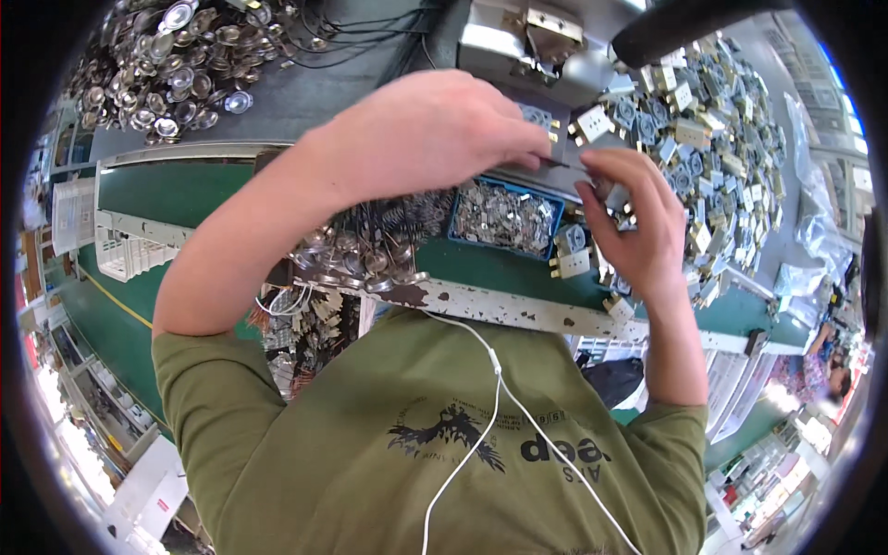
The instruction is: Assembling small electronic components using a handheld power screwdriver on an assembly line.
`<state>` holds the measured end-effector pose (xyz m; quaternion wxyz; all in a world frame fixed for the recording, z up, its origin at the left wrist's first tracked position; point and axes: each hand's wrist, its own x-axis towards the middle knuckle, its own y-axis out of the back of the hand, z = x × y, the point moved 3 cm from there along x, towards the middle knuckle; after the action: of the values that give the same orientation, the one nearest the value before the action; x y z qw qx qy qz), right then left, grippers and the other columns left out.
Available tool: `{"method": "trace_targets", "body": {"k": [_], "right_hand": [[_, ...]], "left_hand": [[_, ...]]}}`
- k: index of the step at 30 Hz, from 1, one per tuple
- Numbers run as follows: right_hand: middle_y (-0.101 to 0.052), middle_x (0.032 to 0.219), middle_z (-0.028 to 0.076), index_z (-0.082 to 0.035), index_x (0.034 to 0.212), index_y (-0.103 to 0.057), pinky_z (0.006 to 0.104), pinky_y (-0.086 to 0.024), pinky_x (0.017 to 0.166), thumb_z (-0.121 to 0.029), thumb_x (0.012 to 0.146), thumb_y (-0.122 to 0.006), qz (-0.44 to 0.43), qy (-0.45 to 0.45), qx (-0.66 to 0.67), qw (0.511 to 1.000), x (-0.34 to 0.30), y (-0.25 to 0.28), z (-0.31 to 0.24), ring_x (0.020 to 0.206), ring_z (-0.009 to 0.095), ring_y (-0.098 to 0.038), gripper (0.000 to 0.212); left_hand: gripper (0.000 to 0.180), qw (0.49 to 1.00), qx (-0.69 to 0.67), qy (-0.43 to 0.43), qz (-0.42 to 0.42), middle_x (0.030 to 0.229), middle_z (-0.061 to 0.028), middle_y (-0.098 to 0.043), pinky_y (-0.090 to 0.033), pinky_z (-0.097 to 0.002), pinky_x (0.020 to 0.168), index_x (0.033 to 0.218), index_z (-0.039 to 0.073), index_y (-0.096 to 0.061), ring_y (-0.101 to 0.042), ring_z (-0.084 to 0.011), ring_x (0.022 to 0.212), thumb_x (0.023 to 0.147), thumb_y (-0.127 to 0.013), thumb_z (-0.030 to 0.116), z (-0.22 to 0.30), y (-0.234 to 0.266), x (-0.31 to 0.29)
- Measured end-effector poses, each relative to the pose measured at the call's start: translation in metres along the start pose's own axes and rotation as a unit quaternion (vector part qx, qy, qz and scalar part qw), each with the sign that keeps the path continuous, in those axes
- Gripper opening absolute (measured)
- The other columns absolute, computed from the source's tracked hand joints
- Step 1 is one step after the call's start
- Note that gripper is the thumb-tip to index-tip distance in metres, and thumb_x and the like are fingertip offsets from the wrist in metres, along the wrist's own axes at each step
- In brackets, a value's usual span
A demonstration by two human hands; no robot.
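Note:
My left hand (453, 134) reaches across above the blue tray, its fingers pinched together. A thin dark pointed piece (554, 163) sticks out from the fingertips toward my right hand (640, 208). The thumb and forefinger of that hand close round a small greyish metal piece (601, 188), mostly hidden by the fingers. The two hands are close but apart. Below them stands the blue tray (452, 225), filled with small shiny metal clips (509, 215). Cream and grey socket-like blocks (592, 123) lie just beyond and beside my right hand.
A large heap of similar blocks (708, 162) covers the right side. Round shiny metal parts (176, 69) are piled at the far left, more with dark wires (361, 254) near my body. A metal fixture (527, 46) and a thick black tube (694, 28) stand at the back.

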<state>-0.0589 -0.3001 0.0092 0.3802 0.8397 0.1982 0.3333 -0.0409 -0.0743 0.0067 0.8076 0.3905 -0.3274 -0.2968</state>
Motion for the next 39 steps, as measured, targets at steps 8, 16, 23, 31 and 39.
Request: {"method": "trace_targets", "body": {"k": [8,16,23,31,39], "right_hand": [[-0.074,0.107,0.013,0.005,0.123,-0.062,0.0326,-0.056,0.091,-0.007,0.101,-0.063,-0.11,-0.199,0.252,0.941,-0.006,-0.015,0.018,0.103,0.019,-0.072,0.025],[-0.059,0.139,0.028,0.007,0.151,-0.039,0.0454,-0.05,0.109,-0.02,0.112,-0.043,-0.167,-0.237,0.518,0.805,-0.001,-0.032,0.022,0.128,0.035,-0.062,0.048],[-0.044,0.153,0.032,0.008,0.158,-0.026,0.0493,-0.043,0.116,-0.021,0.112,-0.04,-0.169,-0.278,0.649,0.688,0.001,-0.04,0.021,0.139,0.041,-0.052,0.056],[-0.074,0.116,0.014,0.005,0.142,-0.057,0.0321,-0.057,0.089,-0.027,0.11,-0.054,-0.191,-0.319,0.352,0.859,0.01,-0.026,0.031,0.098,0.016,-0.07,0.044],[-0.075,0.093,0.007,0.006,0.119,-0.07,0.0287,-0.057,0.078,-0.016,0.103,-0.063,-0.35,-0.3,0.305,0.834,0.032,-0.035,0.017,0.081,0.013,-0.068,0.028]], "left_hand": [[0.019,0.999,0.001,0.041,-0.016,0.092,-0.0107,-0.074,-0.056,-0.0426,0.079,0.107,0.006,-0.071,-0.07,-0.0333,0.088,0.088,-0.067,0.006,-0.003,0.011,-0.005],[0.016,0.996,-0.012,0.071,-0.048,0.091,-0.0124,-0.072,-0.055,-0.0434,0.078,0.106,0.006,-0.07,-0.069,-0.0333,0.088,0.092,-0.066,0.011,-0.004,0.026,-0.003],[0.016,0.995,-0.048,0.05,-0.075,0.094,-0.0164,-0.069,-0.054,-0.045,0.079,0.108,0.001,-0.064,-0.068,-0.0371,0.091,0.095,-0.059,0.01,0.001,0.047,-0.003],[0.018,0.995,0.061,0.061,-0.054,0.092,-0.0148,-0.073,-0.056,-0.0462,0.076,0.102,0.008,-0.069,-0.07,-0.0356,0.09,0.096,-0.06,0.023,-0.004,0.024,-0.004],[0.012,0.987,0.14,-0.05,-0.059,0.084,-0.0034,-0.065,-0.053,-0.0369,0.075,0.096,0.013,-0.074,-0.064,-0.0219,0.085,0.085,-0.073,0.018,0.009,0.032,-0.013]]}}
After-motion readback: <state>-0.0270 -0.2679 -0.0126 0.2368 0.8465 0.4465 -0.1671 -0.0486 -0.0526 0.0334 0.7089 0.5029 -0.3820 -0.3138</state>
